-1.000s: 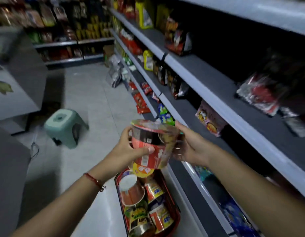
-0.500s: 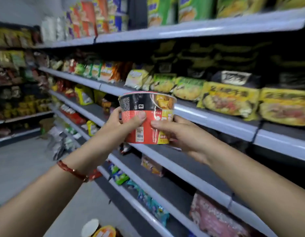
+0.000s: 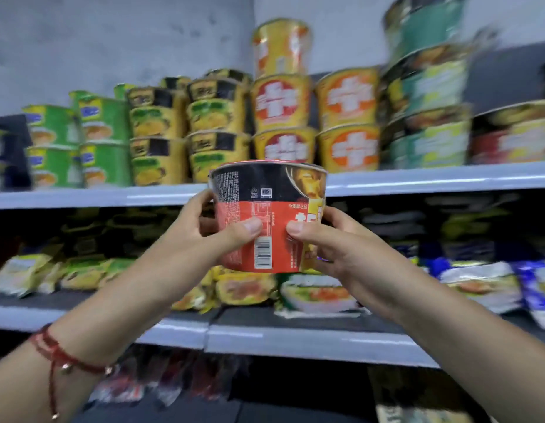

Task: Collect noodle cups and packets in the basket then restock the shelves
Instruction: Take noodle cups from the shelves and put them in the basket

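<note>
Head view: both hands (image 3: 201, 236) grip the noodle cup (image 3: 266, 215) upright.

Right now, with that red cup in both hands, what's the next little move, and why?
Probably lift the cup toward the top shelf, rightward: both hands hold it just below the edge, and the similar red cups stand at the right.

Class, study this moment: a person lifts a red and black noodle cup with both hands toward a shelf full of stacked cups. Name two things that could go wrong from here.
1. The stacks on the top shelf are tall, and the green stack at the right seems to lean; a nudge from the noodle cup might topple it.
2. The left hand and right hand grip only the cup's lower half, so it could tip.
</note>
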Demonstrator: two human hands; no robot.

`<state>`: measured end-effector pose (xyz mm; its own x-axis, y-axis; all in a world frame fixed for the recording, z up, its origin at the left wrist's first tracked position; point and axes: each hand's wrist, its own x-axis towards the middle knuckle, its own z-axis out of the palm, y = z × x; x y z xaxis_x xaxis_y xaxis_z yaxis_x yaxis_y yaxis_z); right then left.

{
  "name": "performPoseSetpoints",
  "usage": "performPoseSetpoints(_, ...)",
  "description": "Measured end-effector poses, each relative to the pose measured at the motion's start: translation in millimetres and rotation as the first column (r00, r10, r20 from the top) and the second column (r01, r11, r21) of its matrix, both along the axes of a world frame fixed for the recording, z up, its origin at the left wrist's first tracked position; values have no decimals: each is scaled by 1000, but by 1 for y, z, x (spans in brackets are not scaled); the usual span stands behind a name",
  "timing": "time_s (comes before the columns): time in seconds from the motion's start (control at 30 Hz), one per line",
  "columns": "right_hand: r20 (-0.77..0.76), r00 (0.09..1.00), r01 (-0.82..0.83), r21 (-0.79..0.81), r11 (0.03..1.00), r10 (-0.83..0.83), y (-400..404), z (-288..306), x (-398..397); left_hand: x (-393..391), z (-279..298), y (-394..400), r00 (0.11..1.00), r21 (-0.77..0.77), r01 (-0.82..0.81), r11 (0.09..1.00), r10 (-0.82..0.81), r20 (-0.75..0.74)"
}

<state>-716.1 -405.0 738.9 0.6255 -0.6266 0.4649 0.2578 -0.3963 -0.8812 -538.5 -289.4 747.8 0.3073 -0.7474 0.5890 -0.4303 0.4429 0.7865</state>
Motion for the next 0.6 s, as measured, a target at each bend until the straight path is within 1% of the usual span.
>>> performPoseSetpoints(0.07, 35, 995, 93, -37, 995, -92, -19, 14, -56, -46, 16, -32, 996, -33, 84, 996, -83, 38)
performPoseSetpoints(0.13, 79, 982, 179, -82, 980, -173, -34, 28, -109, -90, 32, -64, 988, -76, 129, 989, -122, 90)
performPoseSetpoints(0.23, 108, 957, 284, -173, 943, -269, -53, 51, -179, -151, 56, -107, 974, -163, 172, 971, -143, 176)
performPoseSetpoints(0.33, 137, 924, 380, -249, 891, -356, -72, 75, -235, -202, 82, -148, 953, -203, 208, 957, -151, 263)
performPoseSetpoints(0.4, 172, 898, 440, -288, 851, -406, -90, 92, -264, -229, 100, -174, 936, -232, 242, 942, -164, 311)
performPoseSetpoints(0.47, 217, 868, 496, -317, 809, -447, -109, 114, -284, -252, 122, -195, 931, -272, 233, 934, -134, 339)
performPoseSetpoints(0.6, 322, 811, 579, -332, 744, -488, -152, 163, -301, -277, 169, -235, 931, -352, 214, 911, -82, 355)
